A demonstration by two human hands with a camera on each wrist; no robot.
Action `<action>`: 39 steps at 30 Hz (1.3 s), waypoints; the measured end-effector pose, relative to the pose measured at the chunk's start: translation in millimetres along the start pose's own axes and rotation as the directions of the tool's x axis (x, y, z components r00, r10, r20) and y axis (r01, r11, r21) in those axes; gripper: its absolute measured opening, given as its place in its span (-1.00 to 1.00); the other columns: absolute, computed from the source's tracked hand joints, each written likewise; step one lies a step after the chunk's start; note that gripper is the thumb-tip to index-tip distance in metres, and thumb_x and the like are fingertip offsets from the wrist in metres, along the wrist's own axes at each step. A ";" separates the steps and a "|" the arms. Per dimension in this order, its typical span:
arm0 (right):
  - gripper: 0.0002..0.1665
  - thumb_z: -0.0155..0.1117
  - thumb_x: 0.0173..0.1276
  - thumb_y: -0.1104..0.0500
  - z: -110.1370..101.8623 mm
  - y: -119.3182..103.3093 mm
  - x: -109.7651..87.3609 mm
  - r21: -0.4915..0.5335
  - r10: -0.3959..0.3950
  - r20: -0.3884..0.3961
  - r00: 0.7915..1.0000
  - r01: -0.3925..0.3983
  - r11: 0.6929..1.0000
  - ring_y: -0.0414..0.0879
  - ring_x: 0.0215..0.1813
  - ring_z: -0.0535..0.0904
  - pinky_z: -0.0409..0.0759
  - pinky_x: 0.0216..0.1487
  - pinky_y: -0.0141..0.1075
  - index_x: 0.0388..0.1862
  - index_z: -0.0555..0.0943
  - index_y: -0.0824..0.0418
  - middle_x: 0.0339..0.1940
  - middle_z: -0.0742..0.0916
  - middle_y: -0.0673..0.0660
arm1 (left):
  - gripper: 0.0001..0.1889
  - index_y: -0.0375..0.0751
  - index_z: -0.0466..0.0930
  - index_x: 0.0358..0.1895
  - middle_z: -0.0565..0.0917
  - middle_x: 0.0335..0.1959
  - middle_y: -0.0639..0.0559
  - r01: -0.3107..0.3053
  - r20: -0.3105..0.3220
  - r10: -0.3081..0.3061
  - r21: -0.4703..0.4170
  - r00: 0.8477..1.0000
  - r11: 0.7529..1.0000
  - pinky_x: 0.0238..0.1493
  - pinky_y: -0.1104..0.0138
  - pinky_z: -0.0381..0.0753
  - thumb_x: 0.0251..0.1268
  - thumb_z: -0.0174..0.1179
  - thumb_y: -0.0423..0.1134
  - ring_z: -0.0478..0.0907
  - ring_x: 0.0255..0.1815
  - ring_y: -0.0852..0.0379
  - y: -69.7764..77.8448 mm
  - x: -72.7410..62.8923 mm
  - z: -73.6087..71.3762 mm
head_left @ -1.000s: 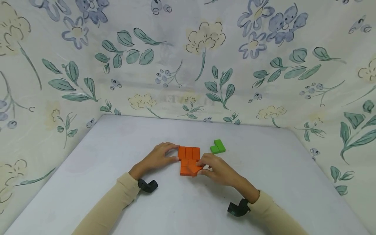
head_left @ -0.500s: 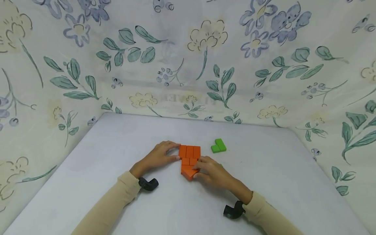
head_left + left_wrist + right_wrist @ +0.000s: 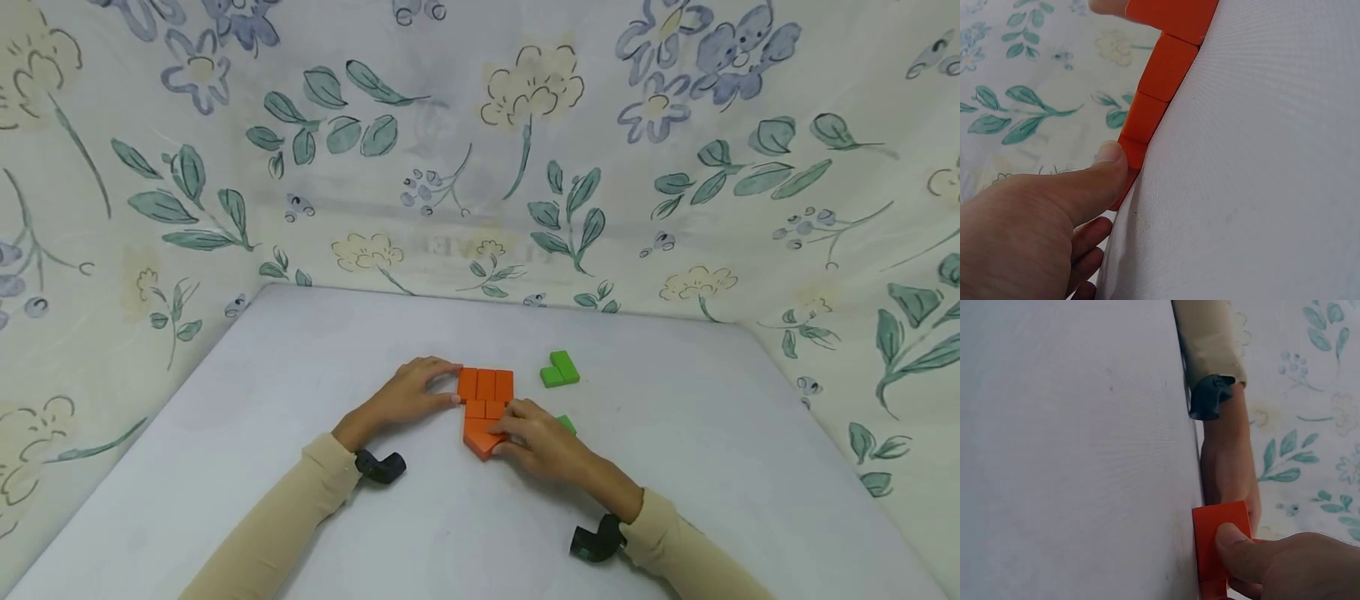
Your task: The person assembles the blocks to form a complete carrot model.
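On the white table top lies a flat group of orange blocks (image 3: pixel 486 385): three side by side at the far end and two smaller ones nearer. At the near end sits an orange block with a pointed front (image 3: pixel 482 436), its point towards me; my right hand (image 3: pixel 543 442) pinches it and covers its right part. In the right wrist view the thumb presses on the flat side face of this block (image 3: pixel 1207 544). My left hand (image 3: pixel 408 393) holds the leftmost far block between thumb and index finger; the left wrist view shows the thumb on its side.
Two green blocks (image 3: pixel 559 369) meet in an L at the back right. Another green piece (image 3: pixel 566 423) shows partly behind my right hand. A flowered cloth (image 3: pixel 420 225) hangs behind the table (image 3: pixel 360 533) and along both sides.
My right hand has brought the pointed orange block down and a little left, to the near end of the group. Another green piece now shows behind that hand. The left hand stays put.
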State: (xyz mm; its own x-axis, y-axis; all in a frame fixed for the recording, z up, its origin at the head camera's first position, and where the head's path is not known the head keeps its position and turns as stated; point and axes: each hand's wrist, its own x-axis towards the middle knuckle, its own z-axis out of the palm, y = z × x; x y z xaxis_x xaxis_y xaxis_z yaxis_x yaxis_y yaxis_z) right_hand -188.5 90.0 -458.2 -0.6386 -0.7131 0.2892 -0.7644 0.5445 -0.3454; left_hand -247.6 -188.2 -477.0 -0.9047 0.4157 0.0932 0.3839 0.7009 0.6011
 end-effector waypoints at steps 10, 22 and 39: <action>-0.68 0.48 0.27 0.10 1.6 1.3 -1.2 -0.085 -0.054 -0.021 0.998 0.052 0.995 -0.22 -0.18 0.40 0.47 -0.21 -0.50 -0.01 0.75 0.13 -0.24 0.55 -0.04 | -0.36 0.11 0.44 0.42 0.47 0.42 0.02 0.002 -0.005 -0.002 0.003 1.000 1.000 0.47 -0.19 0.21 0.30 0.27 0.18 0.29 0.49 -0.10 -0.5 0.2 1.3; -0.61 0.48 0.26 0.05 1.7 3.1 -1.6 -0.139 -0.118 -0.029 0.993 0.113 0.984 -0.21 -0.13 0.44 0.50 -0.18 -0.50 0.05 0.74 0.13 -0.15 0.59 -0.01 | -0.37 0.06 0.45 0.40 0.50 0.38 0.01 -0.030 -0.021 0.030 0.003 0.999 1.000 0.46 -0.18 0.21 0.31 0.28 0.15 0.32 0.47 -0.10 1.1 -0.7 0.5; -0.80 0.28 0.44 0.21 -61.0 65.6 9.7 0.073 0.205 -0.225 0.953 -0.193 0.978 -0.10 -0.17 0.59 0.66 -0.20 -0.21 -0.05 0.70 0.28 -0.25 0.69 0.07 | -0.38 0.04 0.45 0.40 0.50 0.39 0.00 -0.024 -0.003 0.024 0.013 1.000 1.000 0.47 -0.14 0.21 0.33 0.26 0.13 0.32 0.47 -0.09 3.0 -0.5 -0.2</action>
State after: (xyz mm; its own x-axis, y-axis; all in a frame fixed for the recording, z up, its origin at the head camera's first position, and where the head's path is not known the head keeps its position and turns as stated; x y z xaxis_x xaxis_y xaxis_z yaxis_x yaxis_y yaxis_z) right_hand -250.2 145.8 -423.6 -0.7850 -0.4683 0.4057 -0.6180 0.6384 -0.4589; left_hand -246.0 -186.4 -475.1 -0.8959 0.4306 0.1096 0.4076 0.6981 0.5887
